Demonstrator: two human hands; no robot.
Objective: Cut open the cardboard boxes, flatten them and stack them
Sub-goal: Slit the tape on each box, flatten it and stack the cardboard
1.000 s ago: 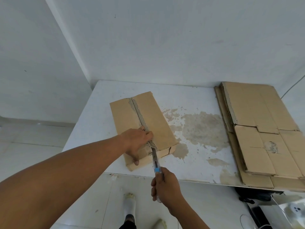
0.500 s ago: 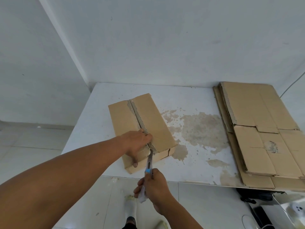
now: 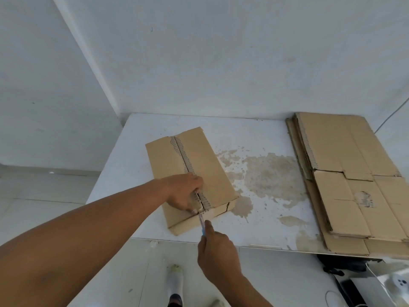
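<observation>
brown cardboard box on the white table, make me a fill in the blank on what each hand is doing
The left hand presses the brown cardboard box down onto the white ____.
The right hand grips a blue-handled ____ at the box's near edge.
The stack of flattened brown cardboard lies to the box's ____.
Missing: table; knife; right.

Box (image 3: 208,165): showing plain tan brown, carrying a ragged grey-white strip along the middle seam.
Flattened stack (image 3: 345,165): showing the same tan, carrying a grey serrated strip down one edge and a torn, paler patch.
Counter (image 3: 137,173): showing white, wearing blotchy beige-brown stains and fine speckles.
Knife (image 3: 202,227): showing bright blue on a pale grey body.
Wall (image 3: 221,63): showing flat pale grey-white.
Floor (image 3: 132,273): showing off-white tiles with thin darker seams.
Sock (image 3: 174,282): showing white, turning yellowish at the toe.
</observation>
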